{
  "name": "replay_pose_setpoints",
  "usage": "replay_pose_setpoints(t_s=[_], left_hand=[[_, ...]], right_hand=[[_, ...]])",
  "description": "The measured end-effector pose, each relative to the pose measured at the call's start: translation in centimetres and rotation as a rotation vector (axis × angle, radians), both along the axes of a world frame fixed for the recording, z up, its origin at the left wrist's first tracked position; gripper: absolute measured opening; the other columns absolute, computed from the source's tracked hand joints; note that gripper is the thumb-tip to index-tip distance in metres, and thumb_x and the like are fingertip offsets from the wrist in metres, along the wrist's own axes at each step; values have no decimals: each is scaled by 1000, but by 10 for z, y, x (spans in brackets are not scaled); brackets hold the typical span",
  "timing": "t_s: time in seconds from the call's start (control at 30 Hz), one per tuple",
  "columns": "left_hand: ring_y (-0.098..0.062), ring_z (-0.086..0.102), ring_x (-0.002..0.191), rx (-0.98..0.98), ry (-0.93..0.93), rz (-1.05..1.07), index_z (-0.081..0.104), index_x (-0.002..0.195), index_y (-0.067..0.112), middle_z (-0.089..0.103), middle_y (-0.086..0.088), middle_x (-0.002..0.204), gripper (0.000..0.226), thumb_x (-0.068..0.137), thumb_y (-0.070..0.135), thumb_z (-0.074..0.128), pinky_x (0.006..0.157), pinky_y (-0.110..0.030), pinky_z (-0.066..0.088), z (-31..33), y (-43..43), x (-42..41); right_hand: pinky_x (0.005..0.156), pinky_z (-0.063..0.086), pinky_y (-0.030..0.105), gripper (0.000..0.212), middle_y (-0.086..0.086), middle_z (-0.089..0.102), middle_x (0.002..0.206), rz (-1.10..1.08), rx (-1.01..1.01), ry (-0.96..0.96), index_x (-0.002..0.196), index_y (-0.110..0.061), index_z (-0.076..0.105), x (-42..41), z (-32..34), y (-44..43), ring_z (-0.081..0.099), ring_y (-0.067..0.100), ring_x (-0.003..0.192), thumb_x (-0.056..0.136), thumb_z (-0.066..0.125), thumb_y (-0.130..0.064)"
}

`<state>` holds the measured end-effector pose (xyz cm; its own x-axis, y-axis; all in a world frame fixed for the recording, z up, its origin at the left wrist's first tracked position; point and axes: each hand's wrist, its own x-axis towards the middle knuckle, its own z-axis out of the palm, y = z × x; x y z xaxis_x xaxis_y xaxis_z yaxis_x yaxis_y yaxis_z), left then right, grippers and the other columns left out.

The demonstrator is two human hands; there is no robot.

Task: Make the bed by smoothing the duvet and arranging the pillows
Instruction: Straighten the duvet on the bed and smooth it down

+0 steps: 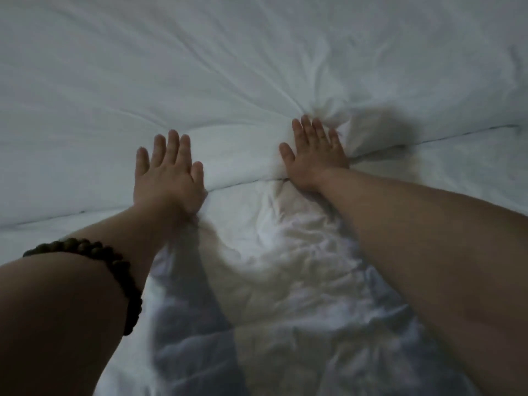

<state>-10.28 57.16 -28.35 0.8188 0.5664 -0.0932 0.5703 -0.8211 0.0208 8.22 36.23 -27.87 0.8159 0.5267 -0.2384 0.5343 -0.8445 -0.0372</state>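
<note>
I record a dark beaded bracelet [120,270] on the left forearm, lower left. The left hand [168,175] lies palm down on the white duvet [257,67], fingers straight and slightly spread, gripping nothing, its heel at the duvet's near edge. The duvet fills the upper part of the view, with creases running toward a bunched fold just beyond the right fingertips. The right hand [314,155], apart from the left, presses flat on the same edge, fingers extended and close together, holding nothing. Below the edge, between the forearms, lies crumpled white bedding [285,252]; I cannot tell whether it is sheet or duvet
</note>
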Motion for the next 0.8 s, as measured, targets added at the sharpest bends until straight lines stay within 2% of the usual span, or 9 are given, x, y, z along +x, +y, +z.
replay_pose_setpoints(t_s=[0.1,0.27,0.47,0.6,0.7,0.8], left_hand=[[-24,-5,154,-30,67,31,4,160,15,-2,-4,168,69,98,42,17,123,-50,-1,7,-2,10],[-30,-4,154,-160,67,146,4,158,0,-2,-15,167,72,100,38,24,123,-53,1,19,-31,30],[-27,-7,154,-218,36,143,1,159,7,-6,-10,167,68,102,40,18,123,-50,-2,23,-72,41],[-28,-5,154,-209,-8,252,2,159,6,-4,-11,167,69,102,42,18,123,-52,0,19,-95,72],[-29,-5,154,-155,-9,308,1,159,6,-4,-12,167,72,101,45,18,123,-51,0,14,-119,105],[-28,-5,154,-114,-1,275,1,159,7,-5,-12,167,72,101,46,18,124,-50,0,7,-172,164]], right_hand=[[122,-12,43,71,-6,-18,165,4,9,82,159,-24,-11,0,5,4,-16,15,152,99,6,-60],[122,-12,42,74,-5,-19,165,73,-29,181,159,-23,-11,1,16,-7,-17,14,152,100,10,-61],[124,-7,42,72,-1,-19,165,206,-60,246,159,-19,-12,14,30,-18,-15,18,153,102,11,-57],[124,-6,38,66,-3,-16,166,350,-6,236,159,-20,-9,32,30,-33,-13,15,153,104,9,-52],[124,-7,40,61,-5,-12,167,457,55,135,160,-23,-3,62,27,-61,-13,13,153,105,9,-49],[123,-10,41,62,-7,-15,166,384,56,56,160,-25,-6,133,18,-129,-16,12,152,104,6,-52]])
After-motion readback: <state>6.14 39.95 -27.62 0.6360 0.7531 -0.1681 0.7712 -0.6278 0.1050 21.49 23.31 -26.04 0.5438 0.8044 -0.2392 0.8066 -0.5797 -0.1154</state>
